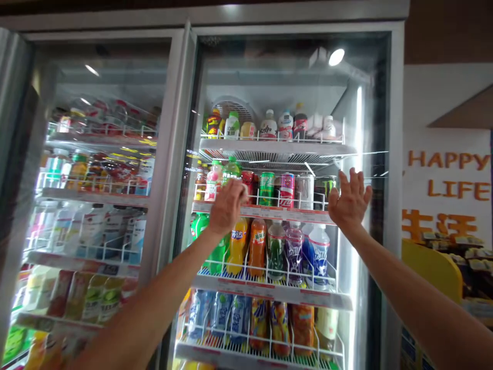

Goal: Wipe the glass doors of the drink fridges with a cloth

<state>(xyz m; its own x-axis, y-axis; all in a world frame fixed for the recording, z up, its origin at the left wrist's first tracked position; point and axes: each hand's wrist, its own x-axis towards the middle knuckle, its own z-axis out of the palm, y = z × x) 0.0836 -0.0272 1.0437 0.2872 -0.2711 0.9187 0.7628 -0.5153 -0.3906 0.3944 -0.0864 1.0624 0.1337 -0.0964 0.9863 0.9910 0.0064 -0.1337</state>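
Observation:
My left hand (227,206) is closed in front of the glass door (277,67) of a drinks fridge. A small bit of something white shows at its fingertips; its kind cannot be made out. Behind that hand, through the glass, stand green-capped bottles (231,168) and a green can (266,188). My right hand (350,199) is raised at the right side of the same door, fingers spread and palm toward the glass, with nothing held. Whether it presses on the pane I cannot tell. Near it, behind the glass, is a dark can (328,186).
Shelves inside hold orange soda bottles (236,245), a purple-labelled bottle (294,252) and blue-labelled bottles (241,316). A second fridge door (103,56) with stocked shelves is at left. Orange wall lettering (449,159) and a yellow display stand (431,270) are at right.

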